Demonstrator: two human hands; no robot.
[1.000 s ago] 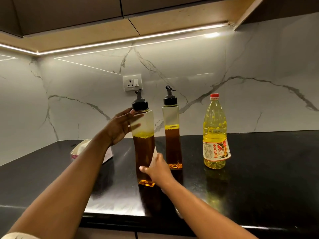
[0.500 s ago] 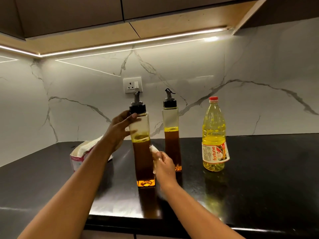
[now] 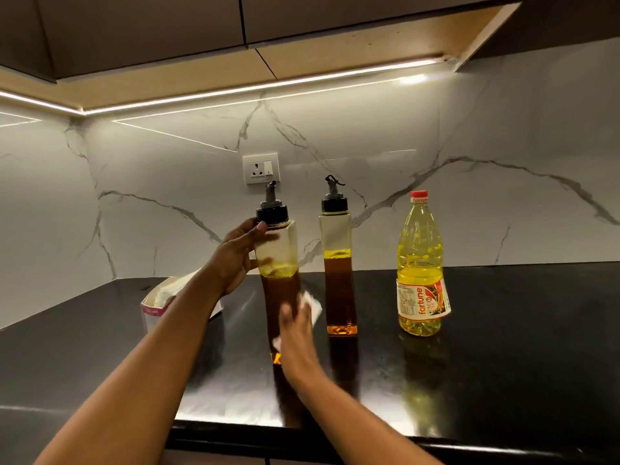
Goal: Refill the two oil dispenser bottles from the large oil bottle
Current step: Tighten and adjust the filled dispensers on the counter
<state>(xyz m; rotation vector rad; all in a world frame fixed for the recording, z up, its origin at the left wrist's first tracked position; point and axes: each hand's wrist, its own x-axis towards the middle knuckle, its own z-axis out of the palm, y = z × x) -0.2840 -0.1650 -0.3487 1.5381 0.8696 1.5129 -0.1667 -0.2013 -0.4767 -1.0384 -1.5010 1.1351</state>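
Over the last sec you slid your right hand w/ the white tissue down the near dispenser bottle: it went from mid-body toward the lower half, so you were wiping the outside, not pouring. Your left hand stayed wrapped round the bottle's clear upper part, just under the black cap, steadying it upright. The right hand was pressed flat on the tissue against the glass, fingers blurred, so I couldn't tell how tightly it closed.

That bottle stood nearest the counter's front edge; the second dispenser bottle stood just right of it, further back, and the large oil bottle sat capped toward the back edge, well apart to the right. Both dispensers showed approx. two-thirds dark oil. Judging by that, refill hadn't started; caps were on. Tissue pack lay at the left.
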